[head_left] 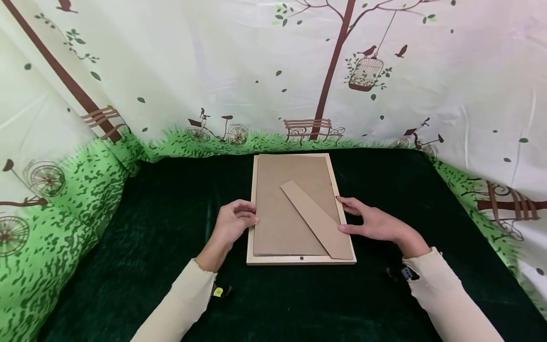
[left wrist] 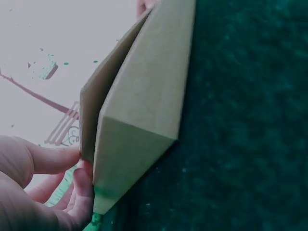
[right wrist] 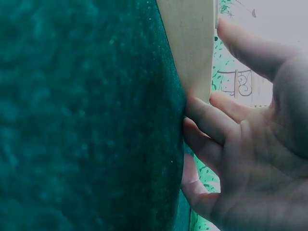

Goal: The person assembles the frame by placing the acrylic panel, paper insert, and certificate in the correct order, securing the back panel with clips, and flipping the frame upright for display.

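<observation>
A pale wooden picture frame (head_left: pixel 250 237) lies back side up on dark green cloth. Inside it sits a brown backing board (head_left: pixel 273 204) with a slanted easel leg (head_left: pixel 314 221) on it. My left hand (head_left: pixel 231 222) is at the left side, pinching the board's edge between thumb and fingers. In the left wrist view the backing board (left wrist: pixel 98 91) stands off the frame (left wrist: pixel 144 86), with a dark gap between. My right hand (head_left: pixel 376 223) grips the frame's right side, thumb (right wrist: pixel 240 41) at the top edge and fingers against the frame's side (right wrist: pixel 192 53).
Dark green velvety cloth (head_left: pixel 179 190) covers the surface around the frame. A printed curtain (head_left: pixel 213 71) with trees, benches and bicycles hangs behind and along both sides. A small metal dot (head_left: pixel 301 258) shows on the frame's near rail.
</observation>
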### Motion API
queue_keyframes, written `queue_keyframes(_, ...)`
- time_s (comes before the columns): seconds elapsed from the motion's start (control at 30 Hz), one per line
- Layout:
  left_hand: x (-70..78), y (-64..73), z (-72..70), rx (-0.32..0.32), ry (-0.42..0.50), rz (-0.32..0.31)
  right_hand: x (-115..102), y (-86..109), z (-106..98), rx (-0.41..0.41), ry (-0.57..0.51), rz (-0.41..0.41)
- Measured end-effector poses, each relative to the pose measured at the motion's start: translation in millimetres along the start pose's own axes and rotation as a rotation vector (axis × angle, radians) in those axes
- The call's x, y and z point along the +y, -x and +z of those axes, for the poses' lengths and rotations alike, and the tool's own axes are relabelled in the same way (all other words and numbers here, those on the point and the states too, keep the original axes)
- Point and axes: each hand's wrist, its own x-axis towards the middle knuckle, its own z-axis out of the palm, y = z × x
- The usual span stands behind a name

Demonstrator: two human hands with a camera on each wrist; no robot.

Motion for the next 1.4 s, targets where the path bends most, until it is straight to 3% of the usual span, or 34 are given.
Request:
queue_keyframes(0.37, 4.6, 6.8, 7.0, 0.052, -0.257, 0.168, 2.6, 0.3, -1.8, 0.0, -0.003, -0.003)
queue_keyframes(0.47, 4.1, 9.5, 5.5, 0.033, -0.322, 0.211, 2.4, -0.5, 0.1, -0.003, -0.012, -0.001)
queue_keyframes(0.67, 8.2, 11.2, 2.0, -0.03, -0.537, 0.314, 1.0, -3.2, 2.9, -0.012, -0.04, -0.017)
queue_keyframes(0.77, 10.7, 7.4, 1.4, -0.092, -0.659, 0.352, 0.5, -4.2, 2.5, -0.011, -0.044, -0.019)
queue_keyframes(0.87, 12.4, 1.4, 0.2, -0.223, -0.79, 0.383, 0.6, -4.7, 1.9, -0.013, -0.044, -0.017)
queue_keyframes(1.0, 14.2, -4.3, -2.7, -0.394, -0.855, 0.381, 0.8, -5.5, 2.3, -0.013, -0.039, -0.021)
queue_keyframes(1.13, 17.6, -4.0, -4.4, -0.454, -0.895, 0.357, -1.6, -5.3, 1.5, -0.017, -0.019, -0.014)
queue_keyframes(1.2, 20.9, -1.8, -3.4, -0.487, -0.922, 0.355, -7.0, -4.6, -1.9, -0.022, 0.048, 0.002)
queue_keyframes(1.3, 26.3, 1.3, 0.0, -0.526, -0.964, 0.368, -24.6, -8.7, -11.6, 0.0, 0.249, 0.035)
queue_keyframes(1.4, 31.2, 3.9, 2.8, -0.535, -0.995, 0.37, -48.9, -26.2, -24.1, 0.048, 0.435, 0.051)
